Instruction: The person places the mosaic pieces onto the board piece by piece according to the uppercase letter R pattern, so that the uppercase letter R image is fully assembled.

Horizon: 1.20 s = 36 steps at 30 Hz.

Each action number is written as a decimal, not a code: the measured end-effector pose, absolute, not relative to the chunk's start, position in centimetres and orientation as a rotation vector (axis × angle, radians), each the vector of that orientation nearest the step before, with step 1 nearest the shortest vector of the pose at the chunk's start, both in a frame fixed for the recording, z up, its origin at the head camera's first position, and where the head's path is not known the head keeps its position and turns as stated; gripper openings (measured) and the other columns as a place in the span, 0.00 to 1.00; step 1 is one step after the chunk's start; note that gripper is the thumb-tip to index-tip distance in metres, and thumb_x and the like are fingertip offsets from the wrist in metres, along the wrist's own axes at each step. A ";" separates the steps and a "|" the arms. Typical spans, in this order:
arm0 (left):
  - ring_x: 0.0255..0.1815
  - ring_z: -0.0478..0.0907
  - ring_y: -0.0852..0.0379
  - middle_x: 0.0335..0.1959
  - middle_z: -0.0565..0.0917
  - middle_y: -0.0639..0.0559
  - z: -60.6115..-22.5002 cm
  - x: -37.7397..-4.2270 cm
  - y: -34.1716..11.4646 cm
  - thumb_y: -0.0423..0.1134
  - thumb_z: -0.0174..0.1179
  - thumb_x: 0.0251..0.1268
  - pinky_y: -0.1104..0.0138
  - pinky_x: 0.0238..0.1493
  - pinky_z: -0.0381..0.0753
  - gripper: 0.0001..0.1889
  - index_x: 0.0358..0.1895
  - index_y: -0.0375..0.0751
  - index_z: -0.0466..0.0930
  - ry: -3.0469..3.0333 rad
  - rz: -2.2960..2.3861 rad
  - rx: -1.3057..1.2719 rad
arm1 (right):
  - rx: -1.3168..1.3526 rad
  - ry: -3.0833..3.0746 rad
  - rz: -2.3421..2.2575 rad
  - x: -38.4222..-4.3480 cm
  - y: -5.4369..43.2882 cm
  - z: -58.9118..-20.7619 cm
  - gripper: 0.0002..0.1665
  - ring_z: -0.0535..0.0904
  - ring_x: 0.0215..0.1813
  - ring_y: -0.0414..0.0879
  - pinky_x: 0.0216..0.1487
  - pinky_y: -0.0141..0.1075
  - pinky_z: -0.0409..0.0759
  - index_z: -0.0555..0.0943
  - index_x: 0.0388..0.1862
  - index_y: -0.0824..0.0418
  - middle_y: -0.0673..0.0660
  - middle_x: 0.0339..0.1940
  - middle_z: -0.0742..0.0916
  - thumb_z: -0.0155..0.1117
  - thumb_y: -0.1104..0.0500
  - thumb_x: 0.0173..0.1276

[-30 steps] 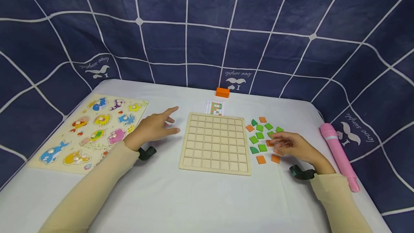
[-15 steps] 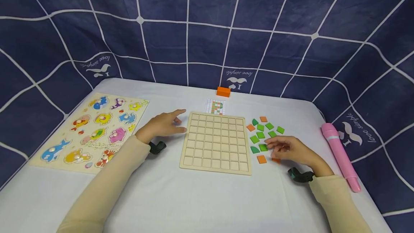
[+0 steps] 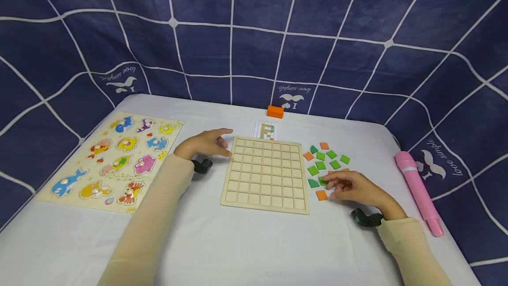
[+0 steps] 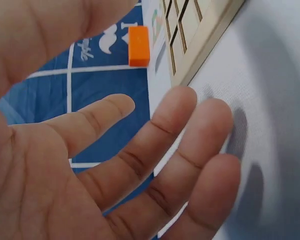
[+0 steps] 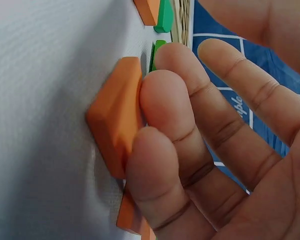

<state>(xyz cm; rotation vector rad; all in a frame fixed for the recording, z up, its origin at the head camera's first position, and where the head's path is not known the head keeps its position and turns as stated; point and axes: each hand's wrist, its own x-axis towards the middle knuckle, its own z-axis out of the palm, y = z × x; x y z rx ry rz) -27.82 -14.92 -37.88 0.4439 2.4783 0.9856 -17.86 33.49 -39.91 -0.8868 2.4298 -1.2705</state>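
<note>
"Where are the tiles [image 3: 313, 171]?"

"Loose, right of the board [image 3: 265, 174]. I have the right hand [image 3: 356, 187] at an orange tile [image 5: 116, 117], fingers slightly bent, pinching nothing."

"Step?"

"Picking a tile, I'd judge; next calls for thumb meeting fingers. Left of the board, the left hand [image 3: 204, 143] has its fingers spread."

Soft light is brightening the cloth [image 3: 254, 246]; my left hand [image 3: 204, 143] is casting fuzzy shadows there, a broader one is lying near my right hand [image 3: 355, 187], and the backdrop [image 3: 255, 3] is looking dim.
</note>
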 end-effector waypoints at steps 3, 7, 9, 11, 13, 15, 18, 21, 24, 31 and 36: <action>0.47 0.77 0.51 0.54 0.81 0.41 -38.1 -28.5 -14.8 0.39 0.77 0.65 0.64 0.48 0.78 0.50 0.86 0.37 0.58 2.420 1.068 0.404 | -0.901 2.445 -1.257 -17.8 33.5 -40.0 0.23 0.80 0.36 0.37 0.36 0.29 0.80 0.83 0.59 0.79 0.64 0.41 0.89 0.77 0.73 0.66; 0.39 0.76 0.56 0.48 0.82 0.43 -38.8 -29.0 -14.7 0.34 0.78 0.62 0.68 0.40 0.77 0.52 0.87 0.37 0.57 2.316 1.195 0.337 | -0.884 2.472 -1.230 -17.7 33.5 -40.1 0.22 0.76 0.32 0.38 0.32 0.30 0.76 0.84 0.57 0.78 0.62 0.39 0.89 0.77 0.72 0.65; 0.36 0.76 0.56 0.45 0.82 0.44 -39.1 -29.2 -14.5 0.32 0.78 0.60 0.68 0.39 0.78 0.53 0.87 0.37 0.57 2.277 1.242 0.302 | -0.856 2.488 -1.206 -17.7 33.5 -40.2 0.21 0.74 0.31 0.38 0.31 0.30 0.74 0.85 0.56 0.77 0.58 0.38 0.88 0.78 0.71 0.65; 0.36 0.77 0.56 0.43 0.82 0.45 -39.4 -29.3 -14.4 0.30 0.78 0.58 0.68 0.39 0.78 0.53 0.86 0.37 0.58 2.250 1.275 0.275 | -0.820 2.499 -1.185 -17.7 33.6 -40.3 0.21 0.73 0.30 0.37 0.30 0.30 0.72 0.85 0.55 0.76 0.55 0.38 0.88 0.78 0.70 0.65; 0.36 0.77 0.56 0.43 0.81 0.45 -39.6 -29.4 -14.2 0.29 0.79 0.55 0.68 0.39 0.79 0.54 0.86 0.39 0.60 2.243 1.289 0.247 | -0.800 2.505 -1.170 -17.7 33.6 -40.3 0.21 0.72 0.29 0.38 0.30 0.31 0.71 0.85 0.55 0.76 0.54 0.38 0.87 0.79 0.69 0.65; 0.36 0.77 0.56 0.42 0.80 0.45 -39.8 -29.5 -14.1 0.27 0.80 0.53 0.68 0.39 0.79 0.54 0.85 0.40 0.62 2.240 1.293 0.236 | -0.797 2.508 -1.167 -17.6 33.6 -40.4 0.20 0.71 0.28 0.38 0.29 0.31 0.71 0.86 0.54 0.76 0.54 0.38 0.87 0.79 0.69 0.65; 0.36 0.76 0.55 0.41 0.79 0.46 -40.0 -29.6 -14.1 0.26 0.81 0.51 0.68 0.39 0.79 0.54 0.84 0.41 0.64 2.250 1.289 0.249 | -0.794 2.513 -1.158 -17.6 33.5 -40.5 0.19 0.69 0.26 0.38 0.28 0.31 0.69 0.86 0.54 0.75 0.54 0.37 0.86 0.79 0.69 0.65; 0.36 0.75 0.55 0.41 0.78 0.45 -40.4 -29.7 -14.4 0.26 0.81 0.51 0.68 0.38 0.78 0.54 0.84 0.41 0.65 2.253 1.285 0.275 | -0.779 2.525 -1.137 -17.7 33.5 -40.6 0.19 0.68 0.25 0.38 0.27 0.32 0.67 0.87 0.53 0.74 0.52 0.36 0.86 0.80 0.69 0.65; 0.36 0.74 0.55 0.40 0.77 0.45 -40.7 -29.8 -14.6 0.26 0.81 0.51 0.69 0.37 0.77 0.54 0.84 0.40 0.65 2.253 1.293 0.301 | -0.767 2.542 -1.107 -17.7 33.4 -40.7 0.19 0.67 0.25 0.37 0.27 0.32 0.66 0.88 0.53 0.72 0.50 0.36 0.85 0.80 0.68 0.65; 0.36 0.73 0.55 0.39 0.77 0.46 -41.2 -29.7 -15.0 0.27 0.83 0.50 0.70 0.35 0.74 0.54 0.84 0.40 0.66 2.273 1.294 0.317 | -0.772 2.561 -1.079 -17.9 33.0 -40.8 0.18 0.67 0.26 0.35 0.28 0.31 0.66 0.89 0.51 0.70 0.49 0.35 0.83 0.82 0.68 0.63; 0.36 0.73 0.55 0.40 0.77 0.45 -41.4 -29.6 -15.1 0.27 0.83 0.50 0.69 0.35 0.74 0.54 0.84 0.39 0.65 2.256 1.315 0.311 | -0.818 2.564 -1.085 -17.8 32.7 -40.9 0.16 0.66 0.26 0.35 0.26 0.31 0.66 0.90 0.49 0.68 0.49 0.34 0.82 0.82 0.69 0.61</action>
